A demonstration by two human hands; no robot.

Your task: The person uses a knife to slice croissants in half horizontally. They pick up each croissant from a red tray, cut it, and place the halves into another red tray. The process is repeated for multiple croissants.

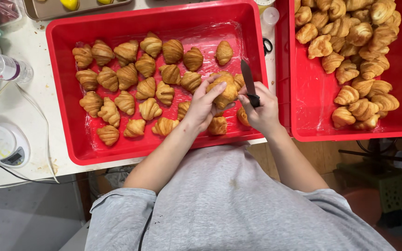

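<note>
My left hand (202, 106) grips a golden croissant (225, 91) and holds it just above the left red tray (66, 121). My right hand (262, 111) is closed around the black handle of a knife (248, 81); its dark blade points away from me, right beside the croissant. Several small croissants (136, 88) lie in rows on clear film inside that tray. A second red tray (303, 93) to the right holds a heap of several croissants (359, 51).
A white kitchen scale (3, 145) and a clear plastic bottle (3, 67) stand on the white table at the left. A metal baking tray (52, 8) with yellow pieces is at the far edge. A small clear container (270, 16) sits between the red trays.
</note>
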